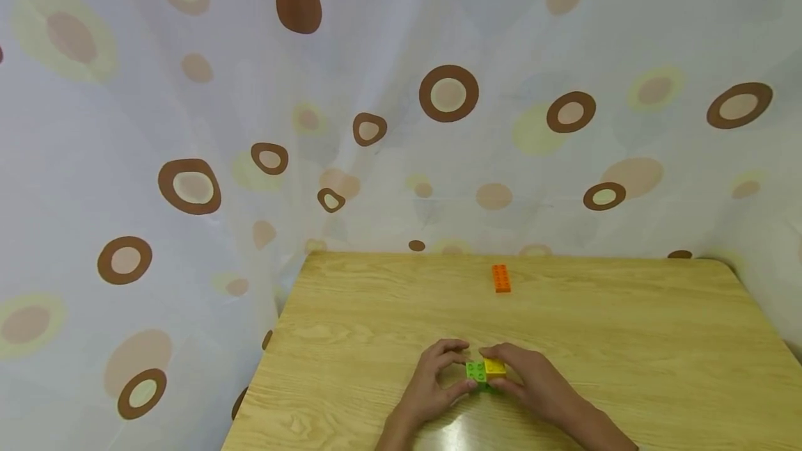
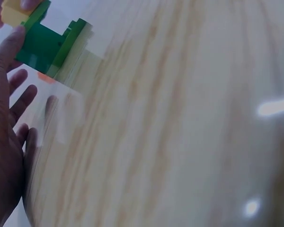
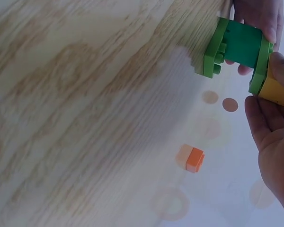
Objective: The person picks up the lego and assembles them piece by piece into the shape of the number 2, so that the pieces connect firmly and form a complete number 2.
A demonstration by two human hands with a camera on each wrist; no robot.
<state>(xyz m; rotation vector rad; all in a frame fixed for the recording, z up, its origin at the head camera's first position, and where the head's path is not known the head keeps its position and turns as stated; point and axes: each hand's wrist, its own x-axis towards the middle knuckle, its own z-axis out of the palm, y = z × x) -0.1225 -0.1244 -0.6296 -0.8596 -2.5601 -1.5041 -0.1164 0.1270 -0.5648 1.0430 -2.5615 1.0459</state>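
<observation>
left hand (image 1: 431, 383): pinches the green blocks (image 1: 475, 372)
right hand (image 1: 537, 378): pinches yellow block (image 1: 495, 368) on their right end
orange block (image 1: 501, 278): far side of table (image 1: 376, 315)

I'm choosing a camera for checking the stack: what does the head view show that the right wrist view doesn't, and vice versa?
Only the head view: dark-brown rings on the white spotted sheet, and the top of the square yellow plastic brick.

Only the right wrist view: the lower light-green studded plastic brick and the broad side of the dark-green plastic block above it.

Both: left hand, right hand, yellow brick, upper light-green plastic brick, rectangular orange plastic brick, wood-grained table and sheet.
</observation>
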